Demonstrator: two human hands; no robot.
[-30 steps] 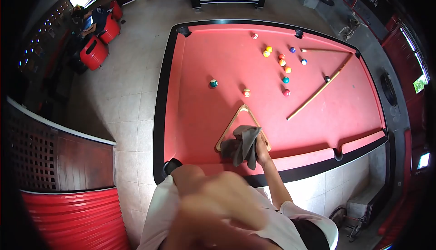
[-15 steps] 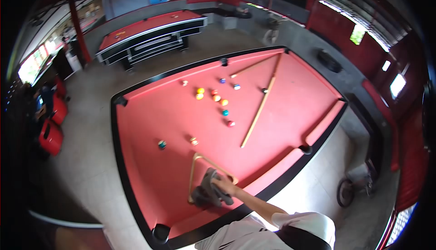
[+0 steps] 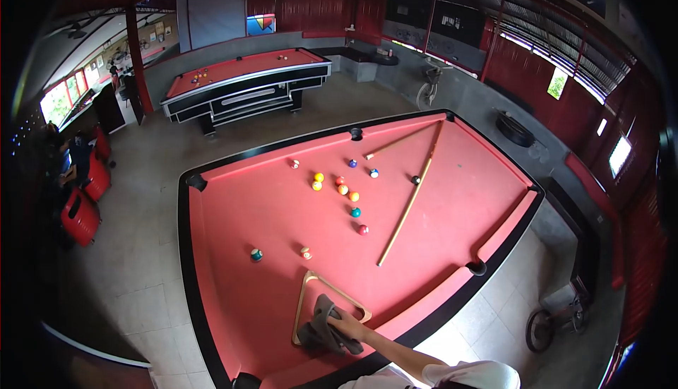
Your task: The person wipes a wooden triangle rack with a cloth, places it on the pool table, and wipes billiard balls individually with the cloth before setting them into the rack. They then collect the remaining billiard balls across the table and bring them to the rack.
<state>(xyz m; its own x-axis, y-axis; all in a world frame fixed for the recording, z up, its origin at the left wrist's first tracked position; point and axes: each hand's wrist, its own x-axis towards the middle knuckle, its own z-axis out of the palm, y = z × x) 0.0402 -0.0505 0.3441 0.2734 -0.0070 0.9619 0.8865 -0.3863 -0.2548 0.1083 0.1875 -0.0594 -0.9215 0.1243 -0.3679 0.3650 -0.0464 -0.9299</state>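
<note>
My right hand [image 3: 347, 325] is closed on a dark grey cloth [image 3: 323, 322], which hangs bunched from the fingers. Under the cloth, a wooden triangle rack [image 3: 302, 297] lies on the red felt of the pool table [image 3: 275, 209]; the cloth covers part of it. Whether the hand also touches the rack cannot be made out. Beyond the rack lie a green-striped ball [image 3: 256, 255] and an orange-striped ball [image 3: 306, 253]. My left hand is out of view.
Several balls, including a yellow ball [image 3: 319, 177] and a black ball [image 3: 416, 180], lie farther up the felt. Two cue sticks, one a long cue [image 3: 406, 209], rest there. A second pool table [image 3: 247, 82], red chairs [image 3: 79, 214] and a bicycle [image 3: 540, 329] stand around.
My view has tilted upward, so the table and balls sit lower in the picture. The right hand still holds the cloth over the rack; the balls and cues look unmoved.
</note>
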